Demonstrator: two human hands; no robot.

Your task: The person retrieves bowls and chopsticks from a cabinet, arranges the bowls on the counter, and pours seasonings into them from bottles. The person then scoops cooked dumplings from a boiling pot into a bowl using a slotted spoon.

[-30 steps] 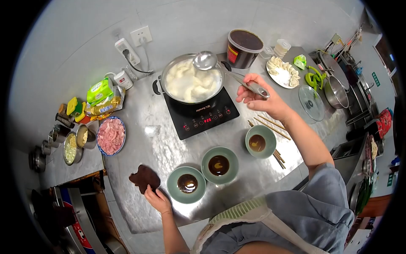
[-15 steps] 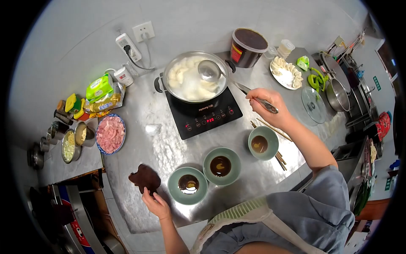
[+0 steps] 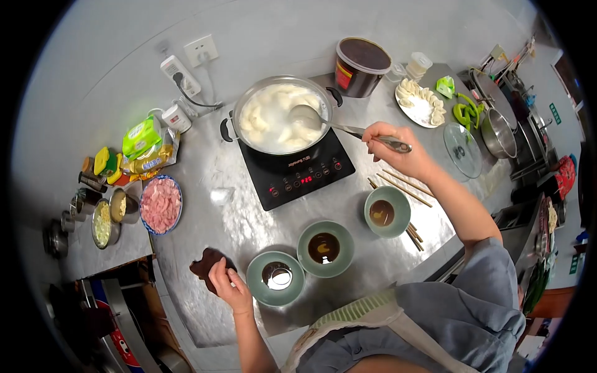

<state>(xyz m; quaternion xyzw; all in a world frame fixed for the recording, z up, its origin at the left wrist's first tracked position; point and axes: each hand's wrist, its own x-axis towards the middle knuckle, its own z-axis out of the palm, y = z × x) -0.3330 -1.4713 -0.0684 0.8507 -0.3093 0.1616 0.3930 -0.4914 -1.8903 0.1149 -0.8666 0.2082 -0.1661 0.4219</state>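
My right hand (image 3: 398, 149) is closed around the handle of a metal ladle (image 3: 305, 117). The ladle's bowl dips into the steaming, cloudy water of a steel pot (image 3: 283, 152), among pale dumplings (image 3: 264, 115). Under the pot is a black induction cooker (image 3: 298, 180) with lit red digits. My left hand (image 3: 231, 289) lies with its fingers extended over the edge of a dark brown cloth (image 3: 205, 266), touching it. Right of that hand stand two green bowls (image 3: 254, 292) (image 3: 311, 267) of dark liquid. A smaller green bowl (image 3: 398, 227) holds brown liquid.
Chopsticks (image 3: 407, 186) lie beside the small bowl. A plate of raw dumplings (image 3: 426, 121), a glass lid (image 3: 463, 149) and a brown tub (image 3: 360, 68) stand at the back right. On the left are a plate of sliced meat (image 3: 160, 205) and bowls of chopped ingredients (image 3: 102, 230).
The ladle's bowl has gone from above the pot's contents down into the water. My left hand has moved up onto the cloth. The view has shifted slightly.
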